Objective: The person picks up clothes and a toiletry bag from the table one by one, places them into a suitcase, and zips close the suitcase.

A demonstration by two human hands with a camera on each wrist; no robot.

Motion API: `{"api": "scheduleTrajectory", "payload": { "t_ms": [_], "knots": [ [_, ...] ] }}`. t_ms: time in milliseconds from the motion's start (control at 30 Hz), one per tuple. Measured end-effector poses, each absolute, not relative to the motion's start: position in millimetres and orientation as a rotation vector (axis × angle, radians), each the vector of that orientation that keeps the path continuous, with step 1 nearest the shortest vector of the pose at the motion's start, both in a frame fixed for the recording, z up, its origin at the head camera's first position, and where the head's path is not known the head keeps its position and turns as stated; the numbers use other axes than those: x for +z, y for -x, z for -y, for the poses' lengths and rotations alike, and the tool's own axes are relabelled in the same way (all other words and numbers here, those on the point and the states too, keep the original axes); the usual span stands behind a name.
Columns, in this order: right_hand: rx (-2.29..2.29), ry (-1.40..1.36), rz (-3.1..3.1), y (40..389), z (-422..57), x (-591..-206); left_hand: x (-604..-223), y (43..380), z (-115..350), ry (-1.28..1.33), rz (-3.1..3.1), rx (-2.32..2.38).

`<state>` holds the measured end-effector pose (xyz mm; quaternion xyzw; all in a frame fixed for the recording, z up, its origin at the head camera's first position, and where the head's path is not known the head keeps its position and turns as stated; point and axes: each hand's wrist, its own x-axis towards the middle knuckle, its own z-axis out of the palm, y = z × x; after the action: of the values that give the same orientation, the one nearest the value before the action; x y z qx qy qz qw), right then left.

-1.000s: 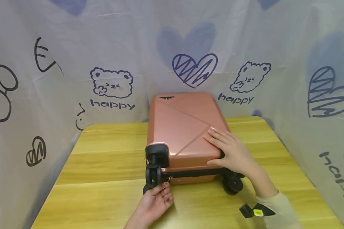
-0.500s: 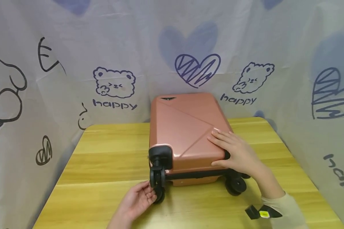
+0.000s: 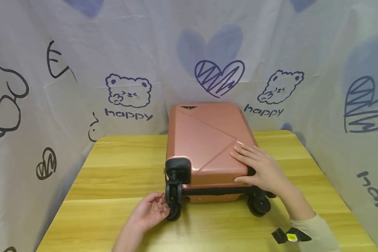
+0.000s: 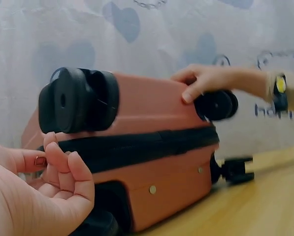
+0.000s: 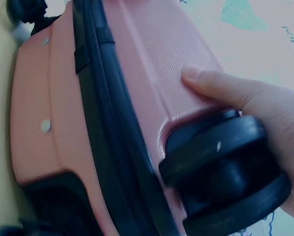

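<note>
A pink hard-shell suitcase (image 3: 204, 136) lies flat on the table, its wheeled end towards me. My left hand (image 3: 149, 211) is by the near left corner wheel (image 3: 174, 190). Between its thumb and fingertips it pinches a small metal zipper pull (image 4: 40, 160). The black zipper band (image 4: 127, 149) runs along the near end and looks closed there. Resting on the suitcase's near right corner is my right hand (image 3: 263, 171), fingers spread over the top. Its thumb (image 5: 211, 83) presses on the end face above the right wheel (image 5: 225, 172).
The wood-grain table (image 3: 119, 164) extends left and right of the suitcase. Behind and beside it hangs a pale curtain (image 3: 163, 49) with printed hearts and bears. The suitcase's far end is close to the curtain.
My left hand has moved left along the near end, past the front of the corner wheel to its outer side. The right hand stays on the suitcase. The view has shifted slightly.
</note>
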<state>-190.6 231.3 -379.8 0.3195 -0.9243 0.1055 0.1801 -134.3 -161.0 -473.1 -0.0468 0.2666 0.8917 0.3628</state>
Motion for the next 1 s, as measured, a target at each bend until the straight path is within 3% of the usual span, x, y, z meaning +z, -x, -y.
{"api": "scheduleTrajectory", "payload": {
  "t_ms": [300,1000],
  "knots": [
    [0.153,-0.952,2.602,178.5,-196.4,-368.0,-476.0,132.2,158.9,0.116,-1.061,2.219],
    [-0.182,-1.719,2.429,224.8,-103.7,-329.2,-483.1,141.8,168.4,-0.017,-0.742,2.17]
  ]
}}
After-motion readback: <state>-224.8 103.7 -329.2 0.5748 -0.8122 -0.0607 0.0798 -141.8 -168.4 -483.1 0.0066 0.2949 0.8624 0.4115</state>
